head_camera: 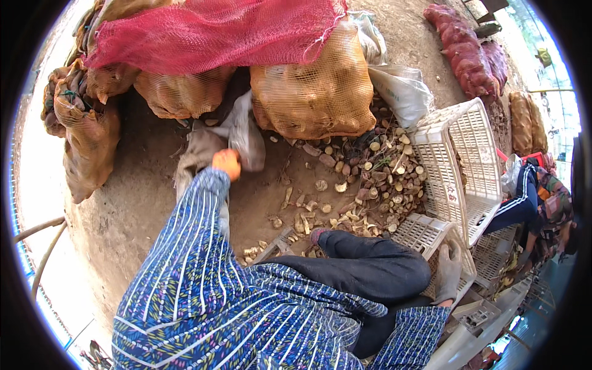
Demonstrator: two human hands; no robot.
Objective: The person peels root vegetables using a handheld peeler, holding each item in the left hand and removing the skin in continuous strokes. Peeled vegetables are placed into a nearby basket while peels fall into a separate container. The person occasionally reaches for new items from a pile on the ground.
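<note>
My left hand (226,164), in an orange glove, is blurred over a crumpled pale cloth sack (247,138) on the dirt floor. It touches or overlaps the cloth; whether its fingers are closed on it does not show. A brownish piece of sacking (201,148) lies just left of that hand. My right hand (447,273), in a greyish-white glove, grips the rim of a small white plastic crate (418,231) beside my bent knee. Between the hands, cut tuber pieces (370,185), some showing pale cut faces, are heaped and scattered on the ground.
Full orange mesh sacks (314,88) stand ahead, with a red mesh bag (208,37) draped over them. A larger white crate (455,171) leans on its side at right. Beyond it a co-worker (550,212) sits. More filled sacks (462,51) lie farther back.
</note>
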